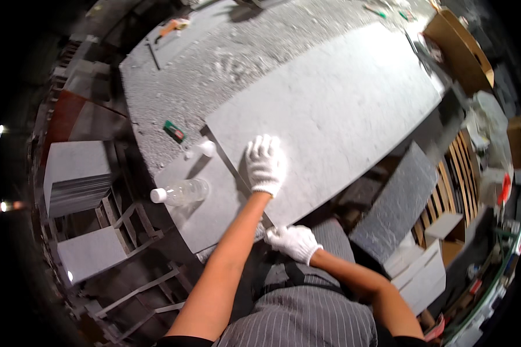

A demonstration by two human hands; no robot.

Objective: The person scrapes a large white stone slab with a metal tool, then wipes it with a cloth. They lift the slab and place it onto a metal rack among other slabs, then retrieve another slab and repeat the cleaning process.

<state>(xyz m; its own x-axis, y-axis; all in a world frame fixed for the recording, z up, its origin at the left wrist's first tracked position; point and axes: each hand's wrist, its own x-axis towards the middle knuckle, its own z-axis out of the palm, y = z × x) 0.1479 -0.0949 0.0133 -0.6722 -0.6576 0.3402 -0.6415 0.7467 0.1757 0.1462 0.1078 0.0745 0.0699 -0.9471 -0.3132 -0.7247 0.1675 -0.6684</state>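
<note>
A large pale grey stone slab with a smooth face lies at a slant across the work table. My left hand, in a white knitted glove, rests flat on the slab near its left end, fingers stretched out. Just below the slab's near corner is my right hand, gloved the same way. Its fingers are curled closed at that corner; what they hold, if anything, is hidden. Left of the slab, a clear plastic bottle with a white cap lies on a smaller pale slab. A small white cup-like thing stands near it.
White rubble covers the table's rough surface, with a green packet on it. Stacked tiles stand at left. A dark grey slab leans at right beside wooden slats. A cardboard box sits at far right.
</note>
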